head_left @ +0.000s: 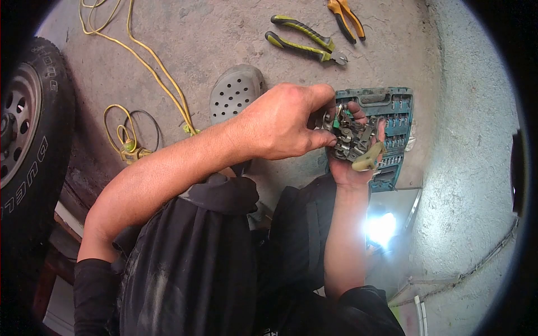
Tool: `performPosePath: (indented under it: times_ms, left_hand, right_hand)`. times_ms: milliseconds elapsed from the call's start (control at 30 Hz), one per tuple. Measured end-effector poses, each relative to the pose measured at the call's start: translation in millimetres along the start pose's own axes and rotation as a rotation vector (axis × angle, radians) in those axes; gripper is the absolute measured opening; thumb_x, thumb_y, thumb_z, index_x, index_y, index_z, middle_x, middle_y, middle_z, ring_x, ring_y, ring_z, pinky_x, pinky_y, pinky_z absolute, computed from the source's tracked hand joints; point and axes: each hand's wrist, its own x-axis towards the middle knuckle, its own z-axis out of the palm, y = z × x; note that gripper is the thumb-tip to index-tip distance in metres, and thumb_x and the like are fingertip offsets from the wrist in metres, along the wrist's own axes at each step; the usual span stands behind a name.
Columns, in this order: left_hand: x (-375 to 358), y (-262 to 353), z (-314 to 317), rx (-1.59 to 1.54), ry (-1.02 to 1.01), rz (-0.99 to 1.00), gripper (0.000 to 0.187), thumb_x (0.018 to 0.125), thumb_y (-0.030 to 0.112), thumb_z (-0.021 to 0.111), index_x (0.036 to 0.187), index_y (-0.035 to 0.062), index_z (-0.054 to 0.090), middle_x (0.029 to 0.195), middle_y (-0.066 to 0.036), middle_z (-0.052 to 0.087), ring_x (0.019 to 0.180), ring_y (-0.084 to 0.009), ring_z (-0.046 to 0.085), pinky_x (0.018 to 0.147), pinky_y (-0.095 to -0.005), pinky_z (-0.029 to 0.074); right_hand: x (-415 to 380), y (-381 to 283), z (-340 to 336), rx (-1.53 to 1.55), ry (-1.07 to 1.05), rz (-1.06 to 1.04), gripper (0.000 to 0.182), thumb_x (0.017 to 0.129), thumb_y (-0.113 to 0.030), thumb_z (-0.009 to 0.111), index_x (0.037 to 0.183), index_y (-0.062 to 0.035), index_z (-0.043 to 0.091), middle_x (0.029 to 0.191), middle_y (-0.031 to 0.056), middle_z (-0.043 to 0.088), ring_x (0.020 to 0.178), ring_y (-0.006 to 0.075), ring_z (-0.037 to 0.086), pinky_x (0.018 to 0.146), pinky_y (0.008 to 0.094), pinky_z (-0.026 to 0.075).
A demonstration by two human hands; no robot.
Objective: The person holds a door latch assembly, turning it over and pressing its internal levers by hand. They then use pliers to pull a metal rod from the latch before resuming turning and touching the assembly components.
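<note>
A dark metal mechanism (352,139), with several small levers and a yellowish plastic piece at its lower right, lies in my upturned right hand (348,173). The fingers of that hand curl up around its far side. My left hand (291,120) reaches across from the left, closed, with thumb and forefinger pinching the mechanism's left edge. A bit of green shows near those fingertips. Behind and below my right hand is an open teal tool case (404,106) with rows of small metal bits, partly hidden by the hand and the mechanism.
Green-and-black diagonal cutters (305,39) and orange-handled pliers (347,21) lie on the concrete floor. A yellow cord (159,64) runs at the left, near a tire (42,134). A bright lamp (381,227) shines by the right wall (476,140). A grey clog (235,92) is on my foot.
</note>
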Motion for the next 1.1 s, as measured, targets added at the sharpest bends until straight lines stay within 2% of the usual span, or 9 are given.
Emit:
performPosePath:
  times_ms: [400,700,900,1100]
  left_hand:
    - [2.0,-1.7,-0.8,0.0,0.009,-0.083,0.042,0.079,0.026,0.085,0.105,0.0027,0.062,0.08,-0.012,0.069,0.077,-0.0208,0.07,0.069,-0.0364,0.056]
    - [1.9,-0.7,-2.8,0.013,-0.026,-0.095,0.04,0.08,0.026,0.084,0.102,0.003,0.061,0.078,-0.012,0.068,0.075,-0.0218,0.069,0.069,-0.0373,0.055]
    - [1.1,-2.5,-1.4,0.02,-0.021,-0.051,0.037,0.08,0.025,0.083,0.099,0.0031,0.06,0.077,-0.013,0.067,0.073,-0.0232,0.069,0.067,-0.0382,0.054]
    - [-0.3,-1.9,-2.4,0.039,-0.024,-0.025,0.036,0.081,0.025,0.082,0.099,0.0022,0.06,0.078,-0.014,0.068,0.076,-0.0244,0.07,0.068,-0.0395,0.055]
  right_hand:
    - [-3.4,-0.8,3.7,0.014,0.05,0.015,0.063,0.104,-0.058,0.033,0.127,-0.0036,0.055,0.115,0.0188,0.067,0.109,0.0283,0.065,0.096,0.0434,0.052]
    - [-2.4,-4.7,3.8,-0.209,-0.035,-0.187,0.06,0.105,-0.052,0.03,0.13,-0.0011,0.051,0.115,0.0194,0.067,0.106,0.0279,0.066,0.093,0.0409,0.054]
    - [-1.6,-4.9,3.9,-0.308,0.006,-0.259,0.061,0.105,-0.052,0.03,0.129,-0.0002,0.051,0.116,0.0205,0.067,0.108,0.0281,0.066,0.092,0.0405,0.055]
    - [-1.5,-4.3,2.4,-0.251,-0.012,-0.226,0.064,0.104,-0.056,0.031,0.13,-0.0001,0.05,0.117,0.0207,0.066,0.109,0.0283,0.066,0.094,0.0405,0.054]
